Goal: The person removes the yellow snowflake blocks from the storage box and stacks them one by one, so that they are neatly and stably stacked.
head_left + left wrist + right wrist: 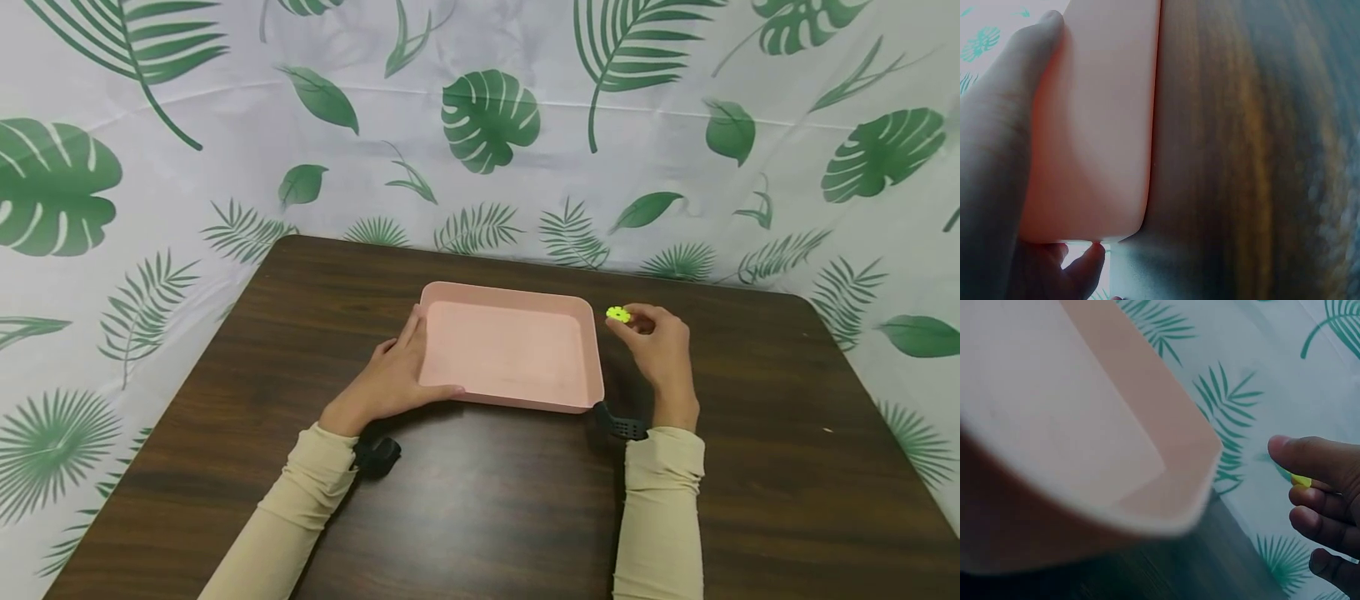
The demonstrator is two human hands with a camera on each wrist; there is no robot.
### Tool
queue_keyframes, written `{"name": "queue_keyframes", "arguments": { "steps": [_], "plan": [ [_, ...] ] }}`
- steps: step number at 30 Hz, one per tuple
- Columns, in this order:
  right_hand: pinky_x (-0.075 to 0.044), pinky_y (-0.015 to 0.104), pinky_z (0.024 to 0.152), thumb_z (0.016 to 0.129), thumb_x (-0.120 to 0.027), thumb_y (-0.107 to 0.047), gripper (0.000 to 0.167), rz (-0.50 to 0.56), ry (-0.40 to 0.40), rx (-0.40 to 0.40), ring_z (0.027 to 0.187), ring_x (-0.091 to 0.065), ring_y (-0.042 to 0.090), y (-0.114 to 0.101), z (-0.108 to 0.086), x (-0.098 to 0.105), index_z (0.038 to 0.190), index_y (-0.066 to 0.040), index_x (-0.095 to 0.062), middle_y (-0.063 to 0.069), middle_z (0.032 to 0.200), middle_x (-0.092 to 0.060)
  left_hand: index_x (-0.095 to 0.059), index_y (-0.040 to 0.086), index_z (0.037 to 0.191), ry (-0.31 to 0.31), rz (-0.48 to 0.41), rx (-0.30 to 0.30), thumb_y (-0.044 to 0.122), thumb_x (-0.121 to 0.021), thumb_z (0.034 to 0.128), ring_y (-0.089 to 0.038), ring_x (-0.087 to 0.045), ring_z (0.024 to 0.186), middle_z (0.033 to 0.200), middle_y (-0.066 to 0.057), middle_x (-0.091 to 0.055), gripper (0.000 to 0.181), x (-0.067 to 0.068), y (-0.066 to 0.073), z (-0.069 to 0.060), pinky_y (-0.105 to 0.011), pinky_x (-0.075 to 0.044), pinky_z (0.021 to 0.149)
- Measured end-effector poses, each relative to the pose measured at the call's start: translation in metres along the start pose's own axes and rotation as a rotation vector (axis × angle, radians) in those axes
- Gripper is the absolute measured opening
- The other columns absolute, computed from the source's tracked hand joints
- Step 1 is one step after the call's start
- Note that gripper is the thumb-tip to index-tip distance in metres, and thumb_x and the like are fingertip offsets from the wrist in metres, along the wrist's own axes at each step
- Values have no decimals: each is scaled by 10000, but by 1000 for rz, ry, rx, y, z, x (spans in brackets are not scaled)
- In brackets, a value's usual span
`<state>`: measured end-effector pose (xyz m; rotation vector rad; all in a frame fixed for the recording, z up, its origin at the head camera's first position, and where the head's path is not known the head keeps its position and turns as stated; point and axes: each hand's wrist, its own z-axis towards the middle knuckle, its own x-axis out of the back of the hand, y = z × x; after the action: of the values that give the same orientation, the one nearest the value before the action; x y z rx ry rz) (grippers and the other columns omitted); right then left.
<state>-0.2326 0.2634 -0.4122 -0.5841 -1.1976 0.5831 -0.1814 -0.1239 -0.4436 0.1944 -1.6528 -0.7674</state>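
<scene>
A shallow pink tray (510, 350) lies on the dark wooden table, with nothing visible inside it. My left hand (393, 375) rests against its near left corner, the fingers stretched along the left wall and the thumb on the front rim. In the left wrist view the thumb (1019, 69) runs along the tray's outer wall (1110, 112). Just beyond the tray's right side, my right hand (660, 342) pinches a small neon yellow notched disc (618, 314) between thumb and fingers. Most of that disc (1301, 480) is hidden by the fingers in the right wrist view.
The wooden table (480, 517) reaches back to a white cloth (405, 133) printed with green leaves. Black straps and a camera mount (378, 457) sit at the wrists. The right wrist's black strap end (618, 423) is close to the tray's near right corner.
</scene>
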Motion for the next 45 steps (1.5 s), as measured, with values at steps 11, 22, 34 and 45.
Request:
{"name": "queue_keyframes", "arguments": {
  "steps": [11, 22, 34, 45],
  "plan": [
    [-436, 189, 691, 952, -778, -282, 446, -27, 4, -60, 884, -587, 253, 19, -6, 21, 1224, 64, -706, 227, 1033, -688, 51, 36, 1644, -1, -1, 0, 716, -654, 882, -252, -71, 1588, 1714, -143, 155, 1240, 1, 2, -2, -642, -170, 1184],
    [-425, 136, 620, 973, -746, -321, 482, -55, 22, -140, 864, -570, 195, 44, -18, 46, 1253, 67, -692, 223, 1045, -683, 52, 44, 1646, -7, -5, -2, 740, -639, 874, -245, -13, 1591, 1716, -150, 137, 1248, 2, 2, -1, -661, -173, 1178],
    [-415, 148, 650, 991, -707, -374, 519, -74, 28, -253, 903, -542, 205, 64, -28, 59, 1271, 62, -680, 188, 1091, -650, 60, 37, 1644, 0, 9, 7, 718, -655, 875, -285, -106, 1584, 1718, -158, 128, 1251, 2, 2, 0, -667, -184, 1174],
    [-426, 161, 640, 980, -726, -373, 521, -84, -18, -238, 854, -546, 113, 78, -33, 60, 1265, 61, -684, 191, 1105, -666, 67, 27, 1639, 0, 27, 4, 744, -640, 867, -290, -129, 1580, 1718, -150, 137, 1269, -1, 0, 1, -661, -188, 1176]
  ]
}}
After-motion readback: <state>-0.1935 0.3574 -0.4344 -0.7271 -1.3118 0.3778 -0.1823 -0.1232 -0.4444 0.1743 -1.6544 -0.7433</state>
